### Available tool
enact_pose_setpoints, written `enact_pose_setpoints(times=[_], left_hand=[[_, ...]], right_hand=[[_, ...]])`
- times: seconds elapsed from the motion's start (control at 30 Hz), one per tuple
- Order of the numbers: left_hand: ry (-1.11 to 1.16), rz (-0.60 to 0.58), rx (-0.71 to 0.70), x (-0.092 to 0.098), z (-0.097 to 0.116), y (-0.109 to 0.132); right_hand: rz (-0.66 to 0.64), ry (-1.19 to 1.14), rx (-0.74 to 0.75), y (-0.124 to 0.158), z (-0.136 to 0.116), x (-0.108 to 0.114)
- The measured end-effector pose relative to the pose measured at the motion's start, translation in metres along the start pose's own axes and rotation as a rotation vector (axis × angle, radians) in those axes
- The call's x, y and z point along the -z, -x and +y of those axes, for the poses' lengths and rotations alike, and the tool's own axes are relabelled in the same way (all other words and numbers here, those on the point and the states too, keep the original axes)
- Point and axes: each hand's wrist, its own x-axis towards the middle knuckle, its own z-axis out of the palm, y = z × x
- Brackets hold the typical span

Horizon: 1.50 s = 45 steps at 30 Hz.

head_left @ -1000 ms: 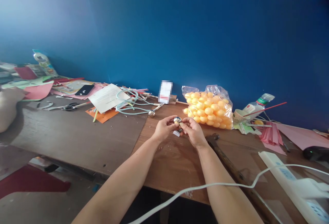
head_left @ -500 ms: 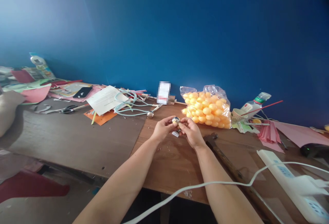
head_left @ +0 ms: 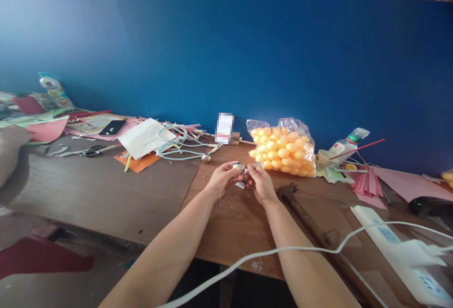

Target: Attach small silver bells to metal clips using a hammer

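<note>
A shiny silver ball (head_left: 238,168) is pinched between thumb and fingers of the left hand (head_left: 220,178). The right hand (head_left: 262,184) is held beside it at 3 o'clock, its grip unclear. A bag of orange balls (head_left: 282,151) is set at 2, a hammer (head_left: 305,213) at 4, the tabletop (head_left: 235,235) edged at 6.

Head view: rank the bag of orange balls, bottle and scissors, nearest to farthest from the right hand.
1. Bag of orange balls: just beyond the right hand.
2. Bottle: farther off, to the right.
3. Scissors: far left.
</note>
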Motion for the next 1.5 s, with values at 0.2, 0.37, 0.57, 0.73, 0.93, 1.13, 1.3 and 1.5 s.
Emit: enact_pose_setpoints(times=[0.2, 0.37, 0.57, 0.73, 0.93, 1.13, 1.3, 1.5], left_hand=[[-0.082, 0.045, 0.011, 0.0, -0.001, -0.001], [-0.07, 0.072, 0.022, 0.0, -0.001, -0.003], [0.025, 0.054, 0.04, -0.001, -0.004, -0.005], [0.067, 0.06, 0.018, 0.0, 0.0, -0.003], [0.082, 0.072, -0.009, -0.002, 0.004, -0.001], [0.073, 0.089, 0.018, -0.005, 0.004, 0.002], [0.078, 0.104, -0.003, -0.007, 0.008, 0.003], [0.104, 0.094, 0.025, -0.005, 0.005, 0.0]], right_hand=[[0.029, 0.035, 0.003, -0.001, 0.004, 0.001], [0.122, 0.206, 0.101, -0.005, 0.005, 0.009], [0.295, 0.297, 0.287, -0.005, -0.024, 0.009], [0.343, 0.484, 0.383, 0.002, -0.074, 0.019], [0.336, 1.307, 0.169, 0.055, -0.074, 0.085], [0.37, 1.834, -0.161, 0.115, -0.041, 0.119], [0.335, 1.874, -0.155, 0.118, -0.035, 0.118], [0.303, 1.483, -0.081, 0.109, -0.048, 0.102]])
